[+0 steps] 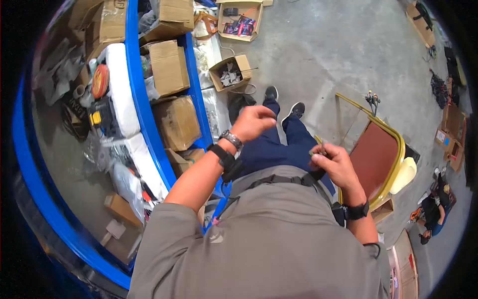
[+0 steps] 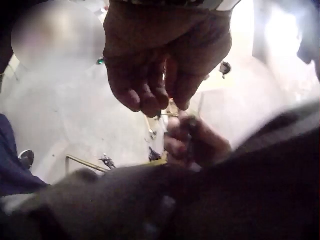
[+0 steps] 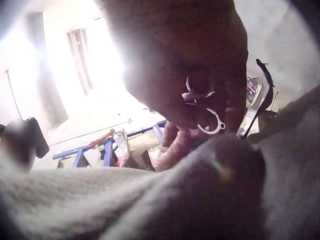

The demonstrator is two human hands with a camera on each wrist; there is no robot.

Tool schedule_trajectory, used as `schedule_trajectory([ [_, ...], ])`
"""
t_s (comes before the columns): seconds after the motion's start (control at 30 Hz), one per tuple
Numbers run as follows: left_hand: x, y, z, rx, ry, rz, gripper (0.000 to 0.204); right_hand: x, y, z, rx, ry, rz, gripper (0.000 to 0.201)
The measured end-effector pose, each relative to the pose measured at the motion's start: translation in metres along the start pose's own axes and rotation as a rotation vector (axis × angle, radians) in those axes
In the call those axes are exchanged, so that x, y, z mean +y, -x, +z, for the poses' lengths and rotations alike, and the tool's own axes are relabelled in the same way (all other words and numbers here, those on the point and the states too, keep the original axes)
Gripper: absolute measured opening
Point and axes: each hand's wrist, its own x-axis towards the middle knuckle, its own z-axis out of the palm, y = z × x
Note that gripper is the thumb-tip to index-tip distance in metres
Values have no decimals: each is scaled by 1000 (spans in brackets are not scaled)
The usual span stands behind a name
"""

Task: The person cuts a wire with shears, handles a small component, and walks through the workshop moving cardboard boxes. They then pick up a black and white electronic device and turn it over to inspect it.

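My right hand [image 1: 334, 163] is raised before my waist at the right, its thumb and fingers pinching small pieces. Among them, a thin metal ring [image 3: 216, 131] with a small holed lug appears under the fingers in the right wrist view. Just above it shows a pale piece with pointed ends [image 3: 197, 95], partly in shadow. My left hand [image 1: 253, 122] hovers over my thighs, fingers loosely bent, nothing visible in them. From the left wrist, the left fingertips [image 2: 150, 106] overlap the edge of the right hand [image 2: 197, 142].
Blue shelving [image 1: 142, 94] with cardboard boxes stands at my left. An open box of grey pieces [image 1: 230, 74] lies beyond my feet. To my right is a gold-framed chair with a brown panel [image 1: 374, 157]. Another person [image 1: 438, 207] is farther right.
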Motion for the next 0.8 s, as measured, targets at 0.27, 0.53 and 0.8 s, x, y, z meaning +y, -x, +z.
schedule_trajectory([
  [0.27, -229, -172, -151, 642, -357, -387, 43, 45, -44, -11, 323, 86, 341, 13],
  [0.53, -357, -320, -203, 529, -476, -453, 71, 92, -127, 9, 487, -125, 755, 8],
  [0.8, -409, -381, -199, 568, -583, -494, 71, 121, -179, 2, 548, -220, 820, 6],
])
